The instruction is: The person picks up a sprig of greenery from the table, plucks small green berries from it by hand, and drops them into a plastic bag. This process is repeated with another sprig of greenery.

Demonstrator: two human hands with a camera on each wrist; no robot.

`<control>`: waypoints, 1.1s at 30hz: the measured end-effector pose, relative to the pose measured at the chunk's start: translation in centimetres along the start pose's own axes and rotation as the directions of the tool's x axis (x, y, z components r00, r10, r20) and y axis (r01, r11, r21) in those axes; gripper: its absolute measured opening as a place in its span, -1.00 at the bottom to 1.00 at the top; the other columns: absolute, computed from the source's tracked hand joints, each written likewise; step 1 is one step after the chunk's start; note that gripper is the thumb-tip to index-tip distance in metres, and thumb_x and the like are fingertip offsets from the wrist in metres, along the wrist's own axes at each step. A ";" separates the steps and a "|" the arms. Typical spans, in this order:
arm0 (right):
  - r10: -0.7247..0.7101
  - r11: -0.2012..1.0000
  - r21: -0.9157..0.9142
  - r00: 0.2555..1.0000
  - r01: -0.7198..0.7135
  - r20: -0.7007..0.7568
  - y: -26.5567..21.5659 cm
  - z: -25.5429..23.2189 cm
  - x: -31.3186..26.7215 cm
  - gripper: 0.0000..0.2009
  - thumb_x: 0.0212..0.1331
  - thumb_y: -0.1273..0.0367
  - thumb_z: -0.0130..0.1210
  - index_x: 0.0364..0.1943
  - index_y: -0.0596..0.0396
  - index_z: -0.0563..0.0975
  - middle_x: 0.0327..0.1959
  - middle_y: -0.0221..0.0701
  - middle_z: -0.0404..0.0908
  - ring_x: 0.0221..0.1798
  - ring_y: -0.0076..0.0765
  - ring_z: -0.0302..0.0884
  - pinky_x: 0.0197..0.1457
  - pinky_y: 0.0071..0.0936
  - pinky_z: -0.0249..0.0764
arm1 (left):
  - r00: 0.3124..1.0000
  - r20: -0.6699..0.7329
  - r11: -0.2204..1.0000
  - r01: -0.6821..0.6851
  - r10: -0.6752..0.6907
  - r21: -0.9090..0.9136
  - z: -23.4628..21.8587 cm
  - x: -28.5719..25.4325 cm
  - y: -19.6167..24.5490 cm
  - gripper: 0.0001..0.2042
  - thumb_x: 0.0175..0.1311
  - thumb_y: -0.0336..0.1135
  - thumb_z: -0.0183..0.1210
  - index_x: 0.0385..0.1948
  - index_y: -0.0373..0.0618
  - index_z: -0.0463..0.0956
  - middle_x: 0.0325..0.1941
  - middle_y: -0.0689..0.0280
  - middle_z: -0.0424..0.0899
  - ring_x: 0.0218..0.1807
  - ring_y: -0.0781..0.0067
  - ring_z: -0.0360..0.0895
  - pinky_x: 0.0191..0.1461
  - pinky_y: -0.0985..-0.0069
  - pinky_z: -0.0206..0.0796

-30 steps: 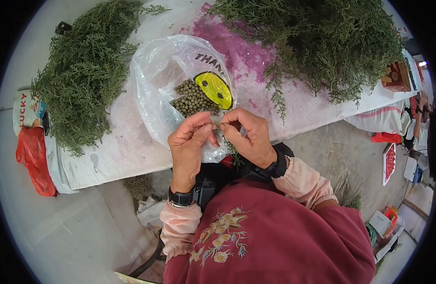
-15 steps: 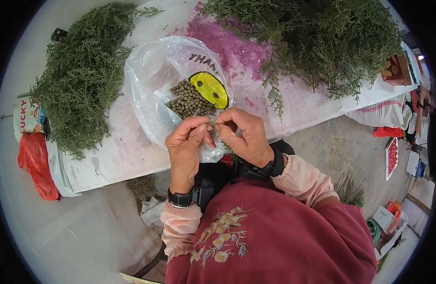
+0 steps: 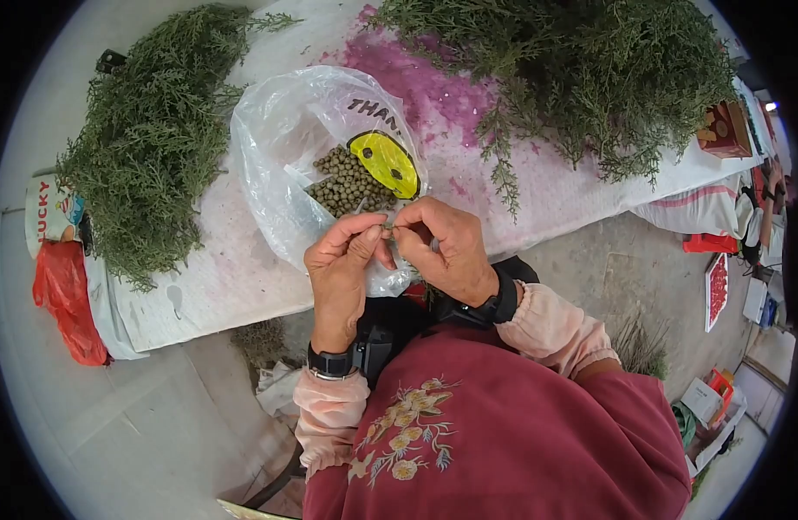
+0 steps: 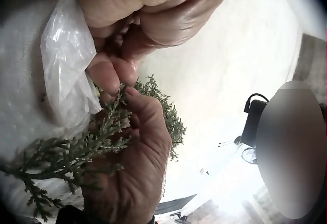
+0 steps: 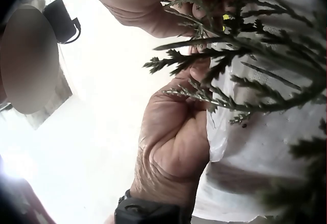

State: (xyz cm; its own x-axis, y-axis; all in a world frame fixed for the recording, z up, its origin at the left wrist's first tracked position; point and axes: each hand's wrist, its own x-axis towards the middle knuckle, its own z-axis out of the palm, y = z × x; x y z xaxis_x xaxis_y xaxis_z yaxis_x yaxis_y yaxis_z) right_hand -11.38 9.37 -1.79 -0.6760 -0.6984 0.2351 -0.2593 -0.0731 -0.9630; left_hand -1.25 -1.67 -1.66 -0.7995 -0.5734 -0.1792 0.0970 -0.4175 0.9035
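Both hands meet at the near edge of a clear plastic bag [image 3: 277,147] that holds many small round greenish-brown pieces [image 3: 347,184]. My left hand [image 3: 340,273] pinches at a tiny bit of green between thumb and fingertips. Touching or nearly touching it, my right hand [image 3: 451,251] pinches a leafy green sprig [image 4: 66,157], which hangs below the fingers and shows large in the right wrist view [image 5: 225,98]. The exact bit between the fingertips is too small to tell.
Leafy green branches lie in a pile on the left [image 3: 156,139] and a bigger pile on the right [image 3: 589,78] of the white-covered table [image 3: 217,295]. A red bag [image 3: 68,299] hangs at the left end. A brown box [image 3: 726,130] stands at the right.
The view has shifted slightly since a second ago. Both hands keep their fingertips together, with only small finger movements; the sprig below them shows less in the head view.
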 end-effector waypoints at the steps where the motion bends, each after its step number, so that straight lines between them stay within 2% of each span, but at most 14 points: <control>1: -0.001 1.000 0.000 1.000 0.001 0.001 0.0 0.0 0.0 -0.92 0.02 0.59 0.03 -0.39 0.18 0.47 -0.51 -0.46 0.49 -0.54 -0.69 0.37 -0.50 -0.70 0.30 | 1.000 0.000 1.000 -0.002 0.002 0.000 0.0 0.0 0.0 -0.82 0.21 -0.44 0.11 -0.22 -0.34 0.53 -0.46 0.26 0.57 -0.52 0.50 0.45 -0.42 0.54 0.37; 5: 0.032 0.999 0.016 0.999 -0.032 0.007 -0.1 0.0 0.0 -0.93 0.02 0.58 0.03 -0.39 0.17 0.46 -0.51 -0.46 0.49 -0.53 -0.69 0.37 -0.51 -0.70 0.30 | 1.000 0.004 1.000 -0.011 0.011 -0.013 0.0 0.0 -0.1 -0.83 0.21 -0.45 0.11 -0.22 -0.33 0.53 -0.47 0.27 0.57 -0.52 0.50 0.46 -0.42 0.54 0.37; 13: -0.034 0.998 -0.055 0.999 0.035 0.018 -0.1 -0.1 0.0 -0.93 0.01 0.58 0.04 -0.40 0.16 0.47 -0.53 -0.46 0.49 -0.54 -0.67 0.38 -0.51 -0.68 0.30 | 1.000 -0.005 1.000 0.003 -0.003 -0.014 0.1 0.0 0.0 -0.86 0.21 -0.51 0.09 -0.24 -0.32 0.54 -0.50 0.29 0.55 -0.52 0.55 0.45 -0.39 0.60 0.35; 20: -0.030 0.999 -0.028 0.999 0.031 0.030 0.2 -0.1 0.1 -0.95 0.03 0.56 0.05 -0.40 0.16 0.47 -0.52 -0.46 0.49 -0.52 -0.65 0.37 -0.47 -0.68 0.31 | 0.999 0.045 1.000 -0.005 0.005 -0.004 -0.2 0.1 -0.1 -0.85 0.22 -0.47 0.10 -0.24 -0.33 0.53 -0.53 0.30 0.53 -0.53 0.52 0.45 -0.42 0.57 0.36; 33: 0.010 1.000 0.006 0.998 -0.010 0.056 0.1 -0.2 0.2 -0.98 0.10 0.54 0.05 -0.40 0.17 0.46 -0.52 -0.48 0.47 -0.51 -0.70 0.34 -0.46 -0.70 0.29 | 0.999 0.003 0.999 -0.042 0.042 -0.004 0.1 0.1 -0.1 -0.86 0.22 -0.47 0.10 -0.25 -0.32 0.54 -0.54 0.30 0.52 -0.53 0.51 0.44 -0.39 0.56 0.34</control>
State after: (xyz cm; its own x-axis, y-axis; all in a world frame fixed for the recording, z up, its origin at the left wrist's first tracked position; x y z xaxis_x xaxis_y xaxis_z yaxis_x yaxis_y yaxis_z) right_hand -11.66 9.39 -1.83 -0.6385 -0.7381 0.2180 -0.2481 -0.0707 -0.9661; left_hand -1.42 -1.58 -1.71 -0.7964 -0.5883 -0.1404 0.1322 -0.3959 0.9087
